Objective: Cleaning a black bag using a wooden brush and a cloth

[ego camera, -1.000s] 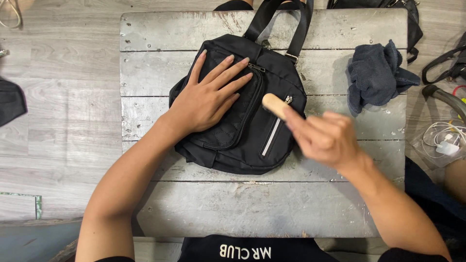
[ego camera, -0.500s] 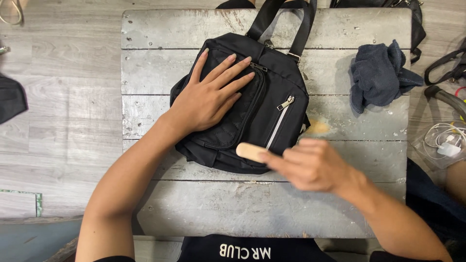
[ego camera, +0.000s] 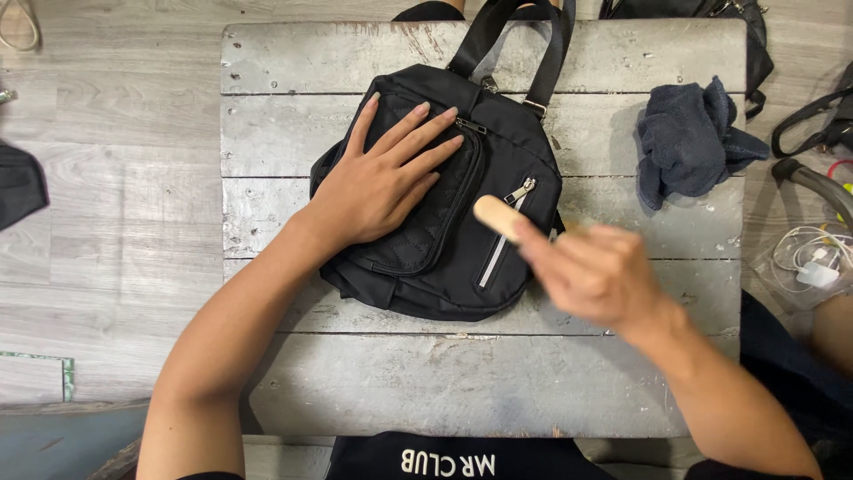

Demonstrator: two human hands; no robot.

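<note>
— On table centre: black bag (ego camera: 444, 240) lies flat on the grey wooden table (ego camera: 355, 382). Left hand (ego camera: 378, 182) spread open, palm pressing it.
— Right hand (ego camera: 600, 271)?
— Fingers closed round a tan wooden brush (ego camera: 496, 216), its tip over the bag's zip. Blue cloth (ego camera: 689, 142) well apart.

Weathered grey plank table (ego camera: 373, 382) carries a black bag (ego camera: 498, 151) and a crumpled dark cloth (ego camera: 689, 142).
</note>
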